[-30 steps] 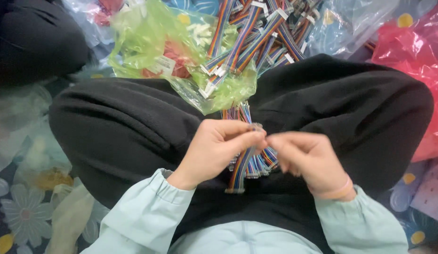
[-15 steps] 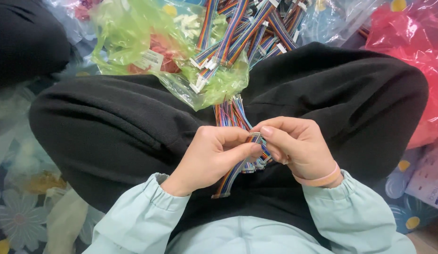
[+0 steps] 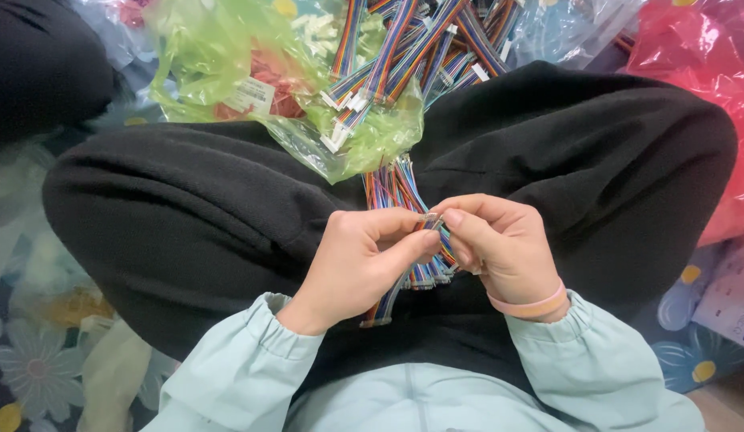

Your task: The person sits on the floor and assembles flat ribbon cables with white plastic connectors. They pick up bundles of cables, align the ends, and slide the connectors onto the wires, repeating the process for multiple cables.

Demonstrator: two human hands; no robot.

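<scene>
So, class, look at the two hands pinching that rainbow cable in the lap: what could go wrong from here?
1. The left hand and right hand pinch one small connector; a slip of that fingertip grip could drop it into the loose rainbow cables below.
2. That bundle lies unsecured on the black lap and could slide off.
3. The cable pile on the green bag might tangle.

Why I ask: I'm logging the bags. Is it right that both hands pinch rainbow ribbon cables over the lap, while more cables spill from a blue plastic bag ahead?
Not quite: the bag is green, not blue, as the head view shows. The rest holds: left hand and right hand pinch the rainbow ribbon cables over the lap.
</scene>
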